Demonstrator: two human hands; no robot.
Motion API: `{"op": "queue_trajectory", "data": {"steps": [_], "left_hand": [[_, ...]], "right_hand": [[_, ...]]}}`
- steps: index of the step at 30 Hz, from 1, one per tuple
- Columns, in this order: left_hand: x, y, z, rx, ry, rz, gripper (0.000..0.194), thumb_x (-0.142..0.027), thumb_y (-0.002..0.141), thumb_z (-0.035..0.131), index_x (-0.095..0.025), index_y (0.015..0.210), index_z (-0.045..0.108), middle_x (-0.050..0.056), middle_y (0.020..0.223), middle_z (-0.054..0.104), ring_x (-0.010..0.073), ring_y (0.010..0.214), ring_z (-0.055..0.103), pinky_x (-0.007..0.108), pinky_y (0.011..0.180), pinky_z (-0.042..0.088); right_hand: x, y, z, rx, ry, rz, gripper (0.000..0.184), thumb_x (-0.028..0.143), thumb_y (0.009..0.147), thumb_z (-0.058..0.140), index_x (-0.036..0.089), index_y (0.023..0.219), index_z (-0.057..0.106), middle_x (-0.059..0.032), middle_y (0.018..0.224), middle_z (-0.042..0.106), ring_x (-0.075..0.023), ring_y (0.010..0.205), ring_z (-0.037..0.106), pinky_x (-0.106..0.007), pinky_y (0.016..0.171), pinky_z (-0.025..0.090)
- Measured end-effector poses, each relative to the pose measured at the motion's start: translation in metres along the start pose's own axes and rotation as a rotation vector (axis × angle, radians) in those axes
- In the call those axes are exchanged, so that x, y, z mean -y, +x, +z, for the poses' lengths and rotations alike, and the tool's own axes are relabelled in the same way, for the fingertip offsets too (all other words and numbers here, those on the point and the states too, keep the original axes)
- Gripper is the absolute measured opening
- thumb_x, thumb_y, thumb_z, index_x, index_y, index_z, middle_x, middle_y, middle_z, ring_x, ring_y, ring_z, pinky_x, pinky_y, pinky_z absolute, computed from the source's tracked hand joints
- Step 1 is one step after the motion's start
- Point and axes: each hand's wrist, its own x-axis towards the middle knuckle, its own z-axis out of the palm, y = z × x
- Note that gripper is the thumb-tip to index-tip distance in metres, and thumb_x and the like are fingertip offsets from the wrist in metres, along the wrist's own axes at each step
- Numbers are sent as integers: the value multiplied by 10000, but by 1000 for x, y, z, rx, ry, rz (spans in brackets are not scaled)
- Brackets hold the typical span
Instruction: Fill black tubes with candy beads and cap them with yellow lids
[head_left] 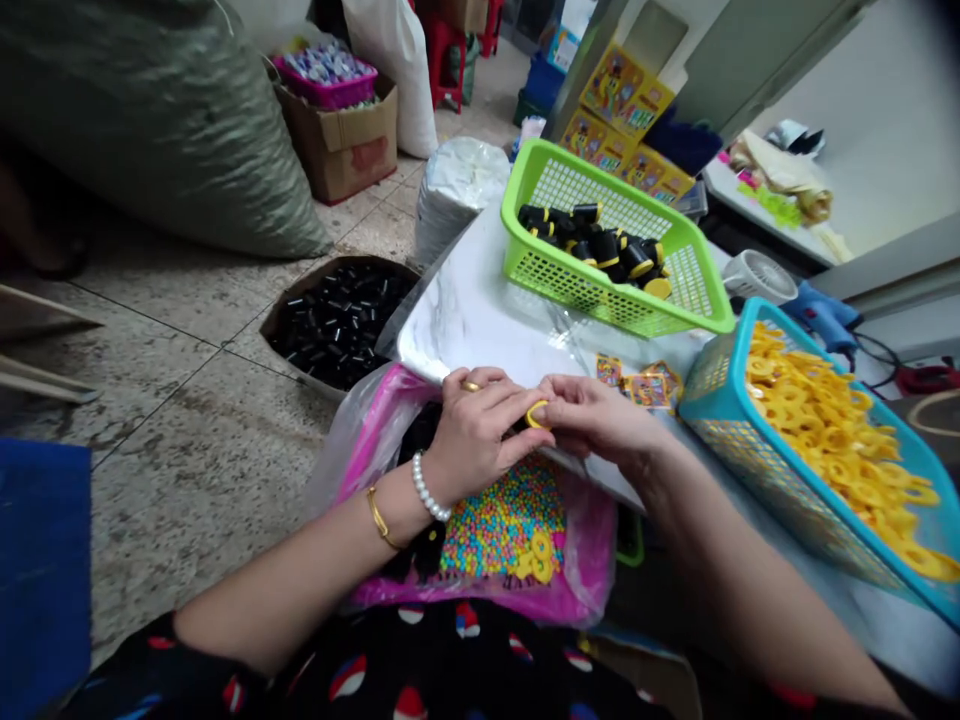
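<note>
My left hand (476, 430), with a ring and a pearl bracelet, is closed round a small black container, mostly hidden by the fingers. A round yellow cap (536, 414) shows at its end. The fingertips of my right hand (592, 415) pinch at that cap. Both hands are above the near table edge and a pink tray (600, 575) lined with clear plastic. In the tray lie many coloured candy-like beads (495, 520), several yellow ring-shaped pieces (536, 560) and black pieces, partly covered by my left wrist.
A green basket (585, 305) of black containers with yellow caps stands on the white table (465, 325). Right of it is a blue basket (817, 500) of yellow ring pieces. Small printed packets (649, 388) lie between. Left on the floor is a container of black tubes (341, 320).
</note>
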Motion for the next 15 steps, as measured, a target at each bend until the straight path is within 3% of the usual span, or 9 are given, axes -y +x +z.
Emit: {"op": "queue_trajectory", "data": {"steps": [6,10,13,15], "left_hand": [[-2,-3,-1,46,92,-33,369,-447,849,652,-243,1156,629,27,1003,702,263,1085,532,440,944,278],[0,-5,-2,79,179,-16,423,-373,854,646,-250,1253,582,61,1078,664,273,1075,529,460,940,292],[3,-7,0,79,216,22,469,-417,822,665,-219,1240,586,90,1140,637,290,1095,527,473,954,296],[6,-8,2,83,216,55,511,-463,820,658,-202,1250,569,98,1168,628,287,1123,525,470,979,292]], "right_hand": [[-5,-10,19,-176,-156,-110,340,466,798,646,227,872,415,96,508,481,-69,361,399,-177,351,276],[-4,-23,28,-295,-710,-326,295,415,786,646,203,940,511,28,691,569,-112,568,518,-230,521,394],[21,-26,21,-433,-1074,-401,199,353,758,657,187,836,578,7,652,571,-140,602,520,-268,588,392],[47,-22,2,-678,-1111,-478,226,388,767,648,179,840,603,-21,688,602,-165,641,546,-289,617,405]]}}
